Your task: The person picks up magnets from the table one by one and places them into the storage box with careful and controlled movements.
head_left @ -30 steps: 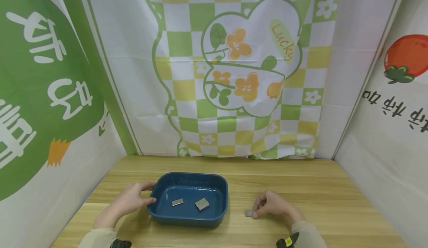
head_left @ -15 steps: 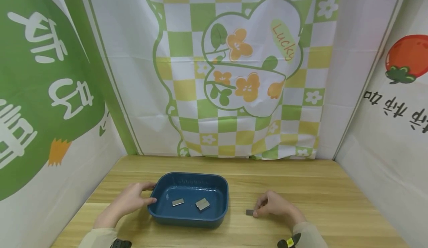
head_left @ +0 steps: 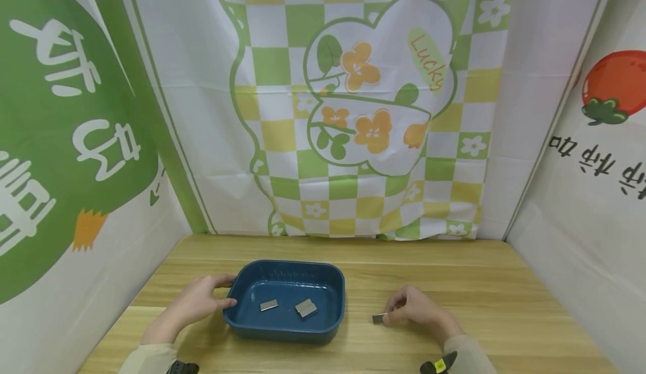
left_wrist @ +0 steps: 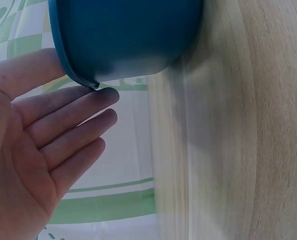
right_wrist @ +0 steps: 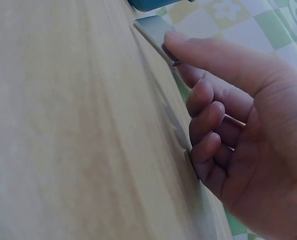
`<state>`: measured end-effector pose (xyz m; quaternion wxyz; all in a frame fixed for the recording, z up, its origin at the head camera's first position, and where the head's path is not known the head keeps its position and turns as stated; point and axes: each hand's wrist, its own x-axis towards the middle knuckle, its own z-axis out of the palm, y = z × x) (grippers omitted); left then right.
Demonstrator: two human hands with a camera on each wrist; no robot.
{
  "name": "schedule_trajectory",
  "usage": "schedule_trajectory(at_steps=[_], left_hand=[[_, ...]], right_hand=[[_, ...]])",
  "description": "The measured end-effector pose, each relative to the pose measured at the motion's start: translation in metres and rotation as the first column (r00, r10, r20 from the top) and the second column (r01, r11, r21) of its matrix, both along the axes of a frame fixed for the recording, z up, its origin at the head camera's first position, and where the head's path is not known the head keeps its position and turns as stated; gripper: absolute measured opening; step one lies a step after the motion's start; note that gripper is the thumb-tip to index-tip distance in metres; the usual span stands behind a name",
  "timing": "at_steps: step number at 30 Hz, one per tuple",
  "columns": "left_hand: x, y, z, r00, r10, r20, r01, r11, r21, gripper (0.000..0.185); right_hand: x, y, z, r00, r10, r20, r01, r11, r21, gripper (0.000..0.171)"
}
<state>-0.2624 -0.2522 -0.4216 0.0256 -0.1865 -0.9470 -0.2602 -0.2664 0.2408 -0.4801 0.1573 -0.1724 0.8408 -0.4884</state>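
Observation:
A small flat silver-grey metal block (head_left: 379,318) is pinched between the thumb and index finger of my right hand (head_left: 415,309). In the right wrist view the block (right_wrist: 153,31) tilts close over the wooden surface, its near end hidden by the thumb, and the other fingers (right_wrist: 208,117) are curled. At the left side of a dark blue rectangular box (head_left: 284,329) is my left hand (head_left: 197,301), thumb at the rim and index finger near the back corner. Its fingers (left_wrist: 76,132) look straight in the left wrist view. More silver-grey blocks (head_left: 305,308) lie inside the box.
Wooden tabletop (head_left: 434,262) runs under everything, with bare wood between the box and my right hand. A green-and-white checked curtain (head_left: 313,189) hangs behind it. Printed fabric walls (head_left: 580,262) stand on both sides.
The block in my right hand has tipped so that a dark side shows instead of its pale face. My right hand has shifted slightly right and up. My left hand and the box stay put.

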Motion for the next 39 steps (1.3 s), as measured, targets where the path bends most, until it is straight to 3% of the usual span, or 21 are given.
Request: schedule_trajectory(at_steps=[7,23,30,37,39], left_hand=[[0.000,0.000,0.001,1.000,0.004,-0.002,-0.004,1.000,-0.006,0.051],[0.001,0.001,0.002,1.000,0.001,-0.007,-0.001,1.000,-0.009,0.051],[0.001,0.001,0.001,1.000,-0.004,-0.025,0.004,1.000,-0.014,0.050],[0.002,0.001,0.002,1.000,-0.005,-0.019,0.005,1.000,-0.015,0.051],[0.002,0.001,0.002,1.000,-0.005,-0.014,0.004,1.000,-0.014,0.051]], right_hand=[[-0.001,0.000,0.001,0.998,0.046,-0.050,-0.046,0.999,-0.008,0.017],[-0.006,-0.004,0.004,0.999,-0.001,-0.049,-0.004,0.995,-0.095,0.020],[-0.009,-0.005,0.009,0.990,-0.008,-0.138,-0.002,0.997,-0.077,0.018],[-0.007,-0.009,0.011,0.997,-0.080,0.007,0.080,0.978,-0.193,0.025],[-0.008,-0.010,0.011,0.996,-0.084,0.001,0.082,0.975,-0.204,0.025]])
